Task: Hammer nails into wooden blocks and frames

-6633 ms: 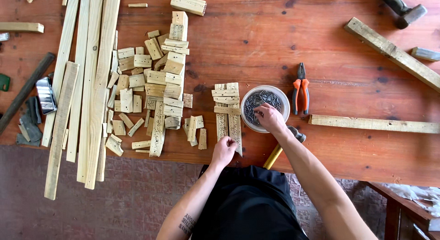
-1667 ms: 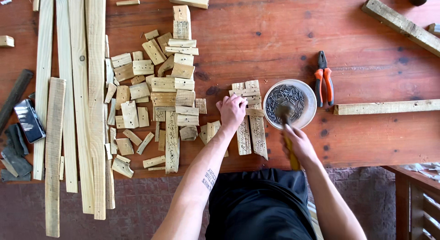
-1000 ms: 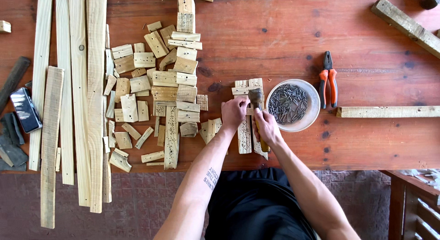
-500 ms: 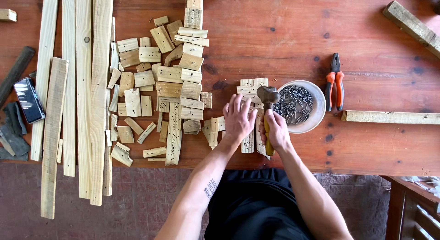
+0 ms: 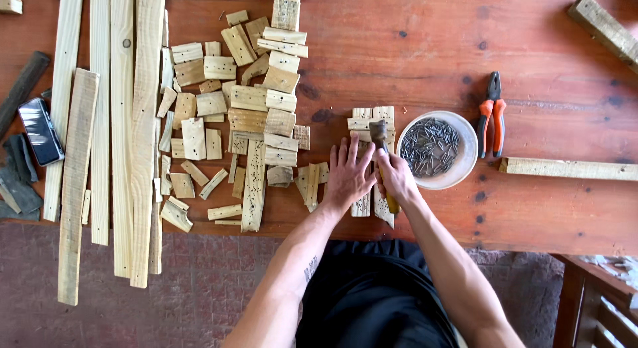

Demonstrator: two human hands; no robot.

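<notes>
Fingers (image 5: 347, 156) of the left hand (image 5: 347, 178) are spread flat and pressed on the small assembly of pale wooden slats (image 5: 372, 116) near the tabletop's front edge. The right hand (image 5: 397, 177), just at 3 o'clock of the left, is closed around the yellowish handle of a wooden-handled hammer (image 5: 380, 136), whose dark head rests on the slats at 12 o'clock of the knuckles. A round white bowl of dark nails (image 5: 435, 148) is seen just at 3 o'clock of the slats, and orange-handled pliers (image 5: 492, 118) lie beyond it. At 9 o'clock a heap of short pale wood offcuts (image 5: 246, 115) is spread on the reddish-brown wooden tabletop (image 5: 545, 62), with long pale planks (image 5: 119, 122) farther out.
</notes>
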